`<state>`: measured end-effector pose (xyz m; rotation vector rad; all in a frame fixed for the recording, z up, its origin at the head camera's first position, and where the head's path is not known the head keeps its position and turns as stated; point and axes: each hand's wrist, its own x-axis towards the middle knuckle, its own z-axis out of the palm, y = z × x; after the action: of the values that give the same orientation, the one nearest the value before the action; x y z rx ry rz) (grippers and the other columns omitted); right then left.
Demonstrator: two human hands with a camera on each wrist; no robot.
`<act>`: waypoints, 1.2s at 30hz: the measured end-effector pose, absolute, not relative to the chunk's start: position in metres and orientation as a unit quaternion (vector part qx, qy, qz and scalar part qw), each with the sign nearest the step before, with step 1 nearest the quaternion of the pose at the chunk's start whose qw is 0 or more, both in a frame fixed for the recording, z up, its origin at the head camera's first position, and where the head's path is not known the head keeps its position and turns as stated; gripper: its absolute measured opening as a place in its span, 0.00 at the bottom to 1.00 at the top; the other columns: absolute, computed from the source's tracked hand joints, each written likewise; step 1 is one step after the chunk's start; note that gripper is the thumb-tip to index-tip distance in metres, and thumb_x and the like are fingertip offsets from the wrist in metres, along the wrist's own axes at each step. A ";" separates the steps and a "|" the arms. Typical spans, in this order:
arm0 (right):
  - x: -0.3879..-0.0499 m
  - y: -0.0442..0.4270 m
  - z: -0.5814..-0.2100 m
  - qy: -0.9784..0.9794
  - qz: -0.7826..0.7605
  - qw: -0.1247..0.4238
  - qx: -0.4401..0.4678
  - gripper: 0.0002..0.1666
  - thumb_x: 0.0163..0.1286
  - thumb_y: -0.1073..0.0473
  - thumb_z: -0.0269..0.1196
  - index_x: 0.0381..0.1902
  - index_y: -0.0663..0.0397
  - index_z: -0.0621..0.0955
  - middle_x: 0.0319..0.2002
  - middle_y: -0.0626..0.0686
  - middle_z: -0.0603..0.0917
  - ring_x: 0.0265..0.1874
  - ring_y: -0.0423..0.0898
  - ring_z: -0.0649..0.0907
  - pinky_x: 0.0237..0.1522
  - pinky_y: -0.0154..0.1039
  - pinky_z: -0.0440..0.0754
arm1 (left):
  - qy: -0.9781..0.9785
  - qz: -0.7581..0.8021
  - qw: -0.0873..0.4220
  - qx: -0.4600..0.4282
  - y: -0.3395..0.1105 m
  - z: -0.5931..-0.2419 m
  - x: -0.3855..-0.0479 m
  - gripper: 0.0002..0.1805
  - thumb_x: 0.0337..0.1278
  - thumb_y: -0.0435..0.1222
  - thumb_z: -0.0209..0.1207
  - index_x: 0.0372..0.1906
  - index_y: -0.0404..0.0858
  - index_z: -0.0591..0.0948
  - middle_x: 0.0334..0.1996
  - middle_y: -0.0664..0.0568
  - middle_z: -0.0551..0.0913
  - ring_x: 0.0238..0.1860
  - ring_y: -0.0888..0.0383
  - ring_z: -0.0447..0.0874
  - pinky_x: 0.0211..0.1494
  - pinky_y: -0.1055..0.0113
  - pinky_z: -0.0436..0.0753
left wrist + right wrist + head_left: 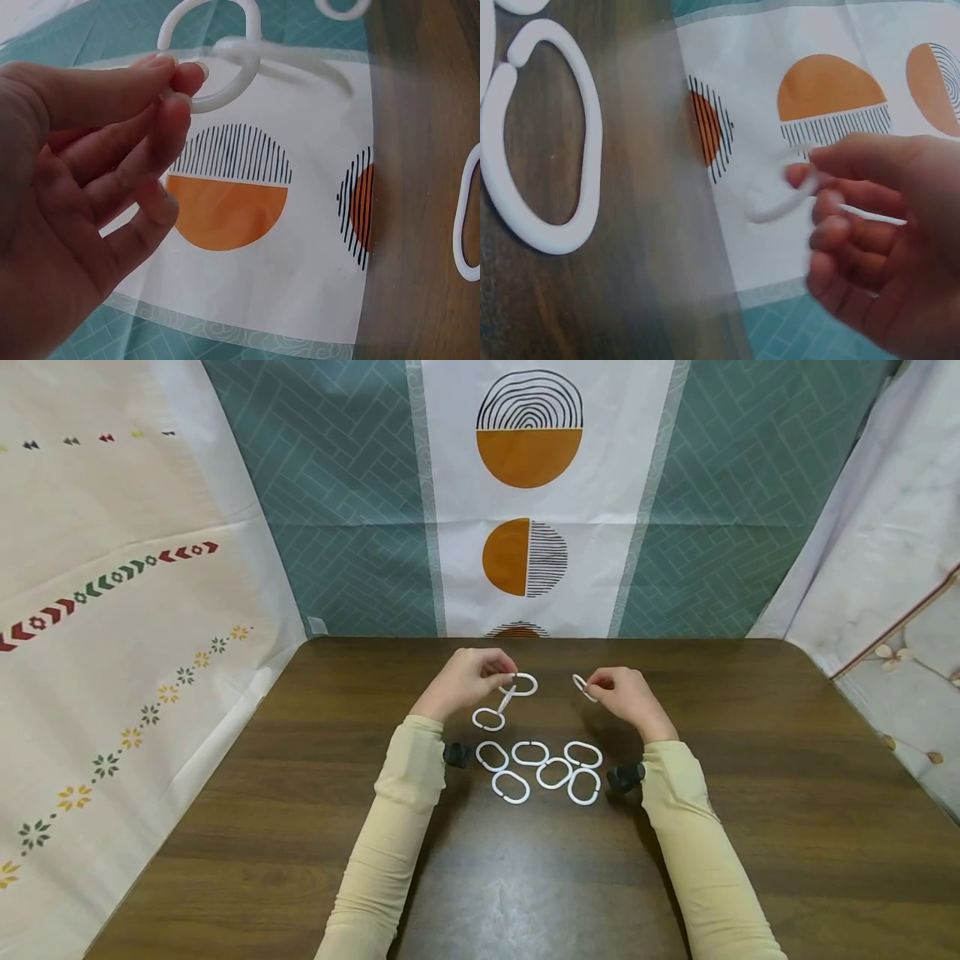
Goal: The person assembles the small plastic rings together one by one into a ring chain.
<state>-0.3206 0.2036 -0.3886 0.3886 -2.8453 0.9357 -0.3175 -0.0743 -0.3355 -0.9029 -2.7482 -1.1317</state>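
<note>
My left hand (467, 680) pinches a white plastic chain link (232, 97), an oval ring with a small gap, between thumb and fingertips above the table. From that ring hangs a second link (506, 700), seen almost edge-on, and a third link (491, 729) is at its lower end. To the right, apart from this short chain, my right hand (628, 697) pinches a single white link (578, 682). In the right wrist view that link looks blurred and is partly hidden by the fingers (832, 232).
Several loose white links (511, 801) lie in a cluster on the brown wooden table (495, 877), between the forearms and nearer than the hands. A patterned cloth (345, 527) hangs behind the table's far edge. Pale cloths (112, 652) hang at both sides.
</note>
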 end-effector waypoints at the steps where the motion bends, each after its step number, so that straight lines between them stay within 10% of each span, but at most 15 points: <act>1: -0.320 0.203 -0.387 -0.937 0.319 0.073 0.122 0.10 0.68 0.61 0.60 0.38 0.63 0.84 0.32 0.59 0.85 0.31 0.51 0.78 0.35 0.39 0.73 | -0.885 -0.362 0.021 -0.293 -0.074 -0.336 -0.318 0.05 0.60 0.32 0.62 0.39 0.37 0.85 0.35 0.47 0.87 0.36 0.54 0.86 0.44 0.66 0.82; 17: -0.304 0.186 -0.348 -0.839 0.503 0.176 0.105 0.10 0.67 0.60 0.61 0.34 0.63 0.84 0.15 0.40 0.73 0.17 0.33 0.72 0.22 0.27 0.70 | -0.896 -0.350 0.003 -0.274 -0.075 -0.335 -0.318 0.07 0.60 0.33 0.63 0.41 0.37 0.86 0.36 0.48 0.88 0.39 0.54 0.87 0.49 0.62 0.81; 36: -0.290 0.147 -0.340 -0.798 0.573 0.018 0.185 0.10 0.70 0.64 0.58 0.38 0.68 0.81 0.16 0.47 0.75 0.16 0.39 0.75 0.23 0.33 0.76 | -0.892 -0.355 0.027 -0.277 -0.071 -0.337 -0.319 0.06 0.59 0.28 0.61 0.40 0.34 0.83 0.38 0.44 0.88 0.39 0.53 0.87 0.48 0.63 0.83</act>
<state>-0.2900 0.1473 -0.3399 0.5734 -2.4795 1.7795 -0.3193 -0.0713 -0.3370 -0.8567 -2.7560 -1.0959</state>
